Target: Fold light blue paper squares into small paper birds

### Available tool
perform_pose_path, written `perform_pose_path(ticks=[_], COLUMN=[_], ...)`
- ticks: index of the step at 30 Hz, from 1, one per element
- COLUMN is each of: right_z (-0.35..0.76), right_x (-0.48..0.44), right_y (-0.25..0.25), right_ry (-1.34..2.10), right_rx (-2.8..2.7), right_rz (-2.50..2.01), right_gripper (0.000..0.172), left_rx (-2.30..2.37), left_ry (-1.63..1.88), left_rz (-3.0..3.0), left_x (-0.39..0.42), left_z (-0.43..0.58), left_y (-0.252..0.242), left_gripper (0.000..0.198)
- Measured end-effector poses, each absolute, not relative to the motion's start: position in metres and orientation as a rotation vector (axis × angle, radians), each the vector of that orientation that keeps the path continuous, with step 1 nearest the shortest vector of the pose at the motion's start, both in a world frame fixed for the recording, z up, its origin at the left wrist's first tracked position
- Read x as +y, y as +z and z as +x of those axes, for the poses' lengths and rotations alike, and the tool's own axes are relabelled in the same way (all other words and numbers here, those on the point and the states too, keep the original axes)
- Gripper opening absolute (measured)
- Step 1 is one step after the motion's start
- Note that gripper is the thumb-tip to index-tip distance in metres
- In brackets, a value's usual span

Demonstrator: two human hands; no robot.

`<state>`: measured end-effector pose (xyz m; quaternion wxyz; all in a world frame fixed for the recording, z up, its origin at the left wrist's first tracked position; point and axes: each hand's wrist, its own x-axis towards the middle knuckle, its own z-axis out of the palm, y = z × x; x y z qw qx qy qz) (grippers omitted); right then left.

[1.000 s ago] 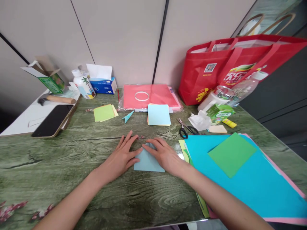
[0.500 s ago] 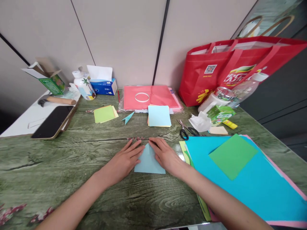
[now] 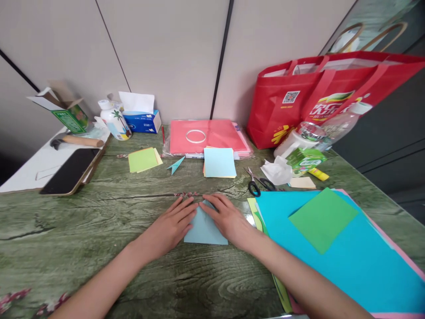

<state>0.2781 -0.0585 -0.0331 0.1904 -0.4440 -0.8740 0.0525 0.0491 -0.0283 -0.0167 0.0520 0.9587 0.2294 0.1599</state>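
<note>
A light blue sheet of paper (image 3: 206, 230) lies flat on the table in front of me, partly folded, its top narrowing between my hands. My left hand (image 3: 172, 226) rests along its left edge, fingers stretched out and slightly apart. Across the upper right of the sheet lies my right hand (image 3: 229, 221), fingers extended and their tips at the narrowed top. My fingers cover both upper edges of the paper, so the folds there are partly hidden.
Beyond my hands are a small folded blue paper piece (image 3: 175, 165), light blue squares (image 3: 219, 162), green squares (image 3: 142, 160) and scissors (image 3: 257, 181). Large blue sheets (image 3: 299, 239) with a green square (image 3: 323, 219) lie right. A phone (image 3: 71, 172) and hammer (image 3: 79, 140) sit left.
My right hand's fingers have shifted slightly left over the paper's top, hiding more of the tip. The left hand stays along the edge. The whole view has shifted slightly.
</note>
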Motion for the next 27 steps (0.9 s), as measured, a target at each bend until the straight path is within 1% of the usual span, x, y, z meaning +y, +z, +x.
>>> perform_pose_path(ticks=[6,15,27], right_z=[0.279,0.278,0.278], right_x=[-0.059,-0.06,-0.059], right_y=[-0.029,-0.027,-0.028], right_ry=[0.188,0.222,0.213], right_rx=[-2.482,-2.483,-2.474], right_rz=[-1.253,-1.276,-1.28], right_gripper=[0.049,0.046,0.047], left_rx=[0.814,0.827,0.76], left_ry=[0.474,0.523,0.619], left_rz=[2.922,2.947,2.965], left_x=[-0.028,-0.027,-0.027], left_z=[0.05,0.05,0.048], left_y=[-0.02,-0.018,-0.009], left_gripper=[0.037,0.029,0.019])
